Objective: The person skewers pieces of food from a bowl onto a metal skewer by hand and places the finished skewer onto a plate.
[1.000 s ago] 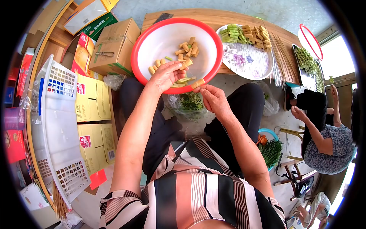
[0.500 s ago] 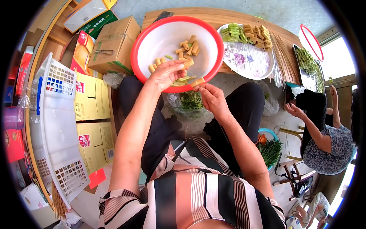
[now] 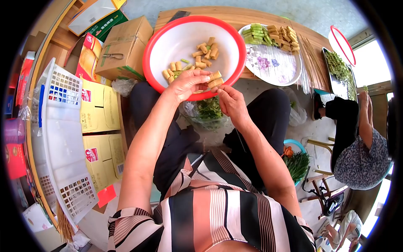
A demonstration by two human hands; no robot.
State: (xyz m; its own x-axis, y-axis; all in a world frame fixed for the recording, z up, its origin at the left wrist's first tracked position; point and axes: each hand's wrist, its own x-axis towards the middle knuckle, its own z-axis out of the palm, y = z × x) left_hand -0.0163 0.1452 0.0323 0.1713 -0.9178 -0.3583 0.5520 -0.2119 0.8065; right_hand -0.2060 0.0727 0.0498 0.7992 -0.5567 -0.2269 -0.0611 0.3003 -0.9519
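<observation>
Over the near rim of a white basin with a red rim (image 3: 150, 44), my left hand (image 3: 187, 84) holds a tan roll (image 3: 215, 76) between thumb and fingers. A second tan roll (image 3: 215, 82) lies right beside it. My right hand (image 3: 232, 102) is closed at the near end of that second roll, with a thin skewer partly visible below the hand. Several tan rolls (image 3: 210, 50) and some green pieces (image 3: 185, 61) lie in the basin. To its right, a floral plate (image 3: 268, 69) bears green stalk pieces (image 3: 255, 34), tan rolls and skewers.
Cardboard boxes (image 3: 126, 46) and a white plastic basket (image 3: 63, 126) stand at the left. A bag of greens (image 3: 208, 110) lies below the basin. Loose skewers (image 3: 315, 59) lie on the wooden table (image 3: 235, 14). Another person (image 3: 362, 159) sits at the right, near a tray of greens (image 3: 338, 69).
The roll at my right hand has moved up beside the roll in my left hand; before, they were apart. The person at the right has brought both hands together.
</observation>
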